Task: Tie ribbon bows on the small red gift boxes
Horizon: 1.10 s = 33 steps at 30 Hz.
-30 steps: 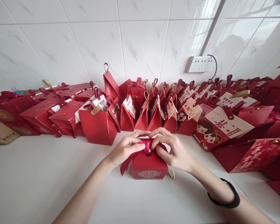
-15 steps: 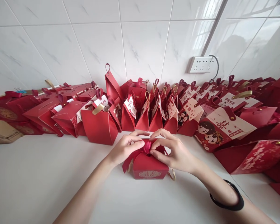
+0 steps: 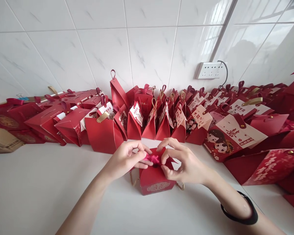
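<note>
A red gift box (image 3: 152,180) stood upright on the near middle of the white desk (image 3: 51,192), its pale oval emblem (image 3: 158,186) on the near face. A crimson ribbon (image 3: 153,159) lay bunched over the top of it. The left hand (image 3: 128,159) grasped the ribbon's left part between thumb and fingers, the other fingers spread low over the box top. The right hand (image 3: 183,160) was curled at the right of the knot, pinching the ribbon with thumb and forefinger while its other fingers arched above. A black band (image 3: 243,213) circled the right forearm. Twisted cord handles (image 3: 180,186) hung at the left and right of the box, the right one resting near the desk surface.

Beyond the hands, a long row of red packages (image 3: 148,127) stretched from left to right across the far side. A plain red box (image 3: 104,133) with a gold strap stood just left of the middle, and a box with two cartoon figures (image 3: 220,143) leaned at the right. A brown paper bag (image 3: 3,140) lay at the far left. A white socket strip (image 3: 210,70) was fixed to the tiled wall (image 3: 107,49) behind.
</note>
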Available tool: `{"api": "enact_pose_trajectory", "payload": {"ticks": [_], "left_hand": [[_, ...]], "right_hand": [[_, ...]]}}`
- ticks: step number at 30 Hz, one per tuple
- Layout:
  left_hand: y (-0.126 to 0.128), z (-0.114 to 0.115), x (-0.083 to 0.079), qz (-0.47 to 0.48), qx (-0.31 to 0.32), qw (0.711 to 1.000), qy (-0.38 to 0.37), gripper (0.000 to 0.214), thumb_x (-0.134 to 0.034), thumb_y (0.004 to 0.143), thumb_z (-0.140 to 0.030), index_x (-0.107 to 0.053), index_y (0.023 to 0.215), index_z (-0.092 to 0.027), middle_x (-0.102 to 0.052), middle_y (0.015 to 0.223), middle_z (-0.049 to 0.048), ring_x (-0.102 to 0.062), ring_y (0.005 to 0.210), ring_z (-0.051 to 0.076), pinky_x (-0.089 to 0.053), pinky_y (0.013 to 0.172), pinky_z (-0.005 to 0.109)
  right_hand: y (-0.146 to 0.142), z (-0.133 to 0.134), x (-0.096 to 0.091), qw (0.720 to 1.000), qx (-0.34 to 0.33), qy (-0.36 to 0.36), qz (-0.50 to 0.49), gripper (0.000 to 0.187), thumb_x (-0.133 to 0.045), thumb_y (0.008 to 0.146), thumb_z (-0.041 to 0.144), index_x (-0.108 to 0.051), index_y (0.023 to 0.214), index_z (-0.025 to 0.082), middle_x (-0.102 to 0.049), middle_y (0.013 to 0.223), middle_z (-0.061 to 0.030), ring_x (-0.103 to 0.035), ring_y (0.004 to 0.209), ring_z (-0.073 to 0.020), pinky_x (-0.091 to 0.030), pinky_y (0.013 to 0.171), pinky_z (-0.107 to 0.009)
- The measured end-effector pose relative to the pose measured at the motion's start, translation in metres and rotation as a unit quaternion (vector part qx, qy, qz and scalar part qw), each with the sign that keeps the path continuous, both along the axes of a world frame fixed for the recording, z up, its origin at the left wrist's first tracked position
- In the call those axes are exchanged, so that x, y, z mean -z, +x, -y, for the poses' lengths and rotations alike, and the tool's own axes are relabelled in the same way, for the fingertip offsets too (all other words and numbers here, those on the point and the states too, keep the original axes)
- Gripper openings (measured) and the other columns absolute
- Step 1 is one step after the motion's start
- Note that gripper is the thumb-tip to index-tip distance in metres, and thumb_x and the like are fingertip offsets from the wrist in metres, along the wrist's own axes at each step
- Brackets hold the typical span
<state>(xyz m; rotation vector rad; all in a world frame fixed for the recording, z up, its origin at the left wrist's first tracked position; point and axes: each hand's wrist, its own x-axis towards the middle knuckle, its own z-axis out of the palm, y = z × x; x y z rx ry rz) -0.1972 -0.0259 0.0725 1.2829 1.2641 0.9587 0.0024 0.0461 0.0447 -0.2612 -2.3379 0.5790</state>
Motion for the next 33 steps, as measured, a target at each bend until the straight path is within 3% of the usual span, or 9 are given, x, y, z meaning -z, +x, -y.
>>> {"api": "enact_pose_trajectory", "payload": {"ticks": [2,8,12,16,19,22,26,29,33], "left_hand": [[-0.003,-0.002,0.001,-0.001,0.003,1.0,0.018,0.022,-0.058,0.08,-0.031,-0.053,0.066,-0.015,-0.063,0.094,0.0052,-0.067,0.08,0.017,-0.057,0.074,0.03],[-0.012,-0.002,0.001,-0.096,0.041,0.989,0.106,0.021,-0.056,0.078,-0.023,-0.05,0.059,-0.016,-0.068,0.087,0.005,-0.062,0.088,0.019,-0.05,0.077,0.028],[-0.013,0.0,0.002,-0.11,0.067,0.986,0.109,0.021,-0.056,0.078,-0.024,-0.047,0.06,-0.017,-0.069,0.091,0.0055,-0.062,0.094,0.021,-0.05,0.078,0.03],[-0.012,0.0,0.003,-0.145,0.056,0.978,0.141,0.02,-0.056,0.078,-0.025,-0.047,0.061,-0.019,-0.07,0.097,0.0045,-0.055,0.111,0.025,-0.041,0.096,0.039],[-0.013,-0.001,0.004,-0.161,0.049,0.974,0.149,0.022,-0.055,0.078,-0.026,-0.045,0.059,-0.02,-0.071,0.099,0.004,-0.047,0.122,0.027,-0.033,0.104,0.044],[-0.014,-0.003,0.005,-0.171,0.049,0.973,0.144,0.023,-0.054,0.078,-0.026,-0.046,0.058,-0.02,-0.071,0.103,0.0044,-0.046,0.123,0.027,-0.033,0.104,0.044],[-0.014,-0.005,0.007,-0.177,0.053,0.971,0.149,0.022,-0.055,0.078,-0.025,-0.046,0.059,-0.02,-0.07,0.105,0.0038,-0.05,0.12,0.026,-0.035,0.103,0.042],[-0.014,-0.005,0.008,-0.174,0.054,0.972,0.146,0.023,-0.054,0.079,-0.025,-0.044,0.059,-0.02,-0.071,0.104,0.0035,-0.049,0.121,0.026,-0.035,0.102,0.041],[-0.015,-0.006,0.011,-0.167,0.05,0.976,0.131,0.02,-0.053,0.08,-0.027,-0.047,0.062,-0.02,-0.07,0.098,0.0036,-0.05,0.12,0.026,-0.037,0.101,0.04]], "right_hand": [[0.002,0.0,-0.002,1.0,0.002,0.023,0.003,0.012,-0.057,0.071,0.007,-0.056,0.075,0.018,-0.055,0.095,-0.0062,-0.054,0.087,-0.0155,-0.045,0.083,-0.034],[0.01,-0.003,-0.011,0.991,0.0,0.131,0.015,0.014,-0.054,0.07,0.006,-0.055,0.074,0.019,-0.055,0.091,-0.0069,-0.052,0.086,-0.0187,-0.041,0.088,-0.042],[0.013,-0.001,-0.017,0.99,-0.017,0.133,0.048,0.015,-0.053,0.067,0.004,-0.056,0.071,0.018,-0.056,0.089,-0.0066,-0.053,0.081,-0.0175,-0.041,0.088,-0.041],[0.012,-0.001,-0.018,0.998,-0.036,0.022,0.057,0.01,-0.051,0.073,0.012,-0.054,0.065,0.017,-0.058,0.086,-0.0061,-0.053,0.073,-0.0137,-0.045,0.07,-0.028],[0.015,-0.009,-0.016,0.992,0.042,-0.084,0.081,0.022,-0.046,0.085,0.024,-0.051,0.064,0.017,-0.056,0.072,-0.0035,-0.05,0.062,-0.0109,-0.041,0.056,-0.023],[0.021,-0.02,-0.015,0.962,0.099,-0.177,0.18,0.038,-0.046,0.089,0.044,-0.051,0.064,0.016,-0.052,0.06,0.0001,-0.046,0.054,-0.0096,-0.036,0.049,-0.021],[0.028,-0.027,-0.016,0.906,0.008,-0.311,0.288,0.046,-0.051,0.084,0.055,-0.058,0.065,0.015,-0.056,0.056,-0.0007,-0.052,0.052,-0.0105,-0.037,0.049,-0.021],[0.028,-0.027,-0.017,0.887,-0.033,-0.345,0.305,0.038,-0.06,0.08,0.051,-0.063,0.071,0.015,-0.056,0.057,-0.0001,-0.049,0.051,-0.0094,-0.034,0.047,-0.02],[0.025,-0.029,-0.014,0.905,-0.01,-0.333,0.265,0.034,-0.058,0.082,0.045,-0.058,0.066,0.015,-0.048,0.055,0.0029,-0.039,0.05,-0.0072,-0.029,0.045,-0.02]]}}
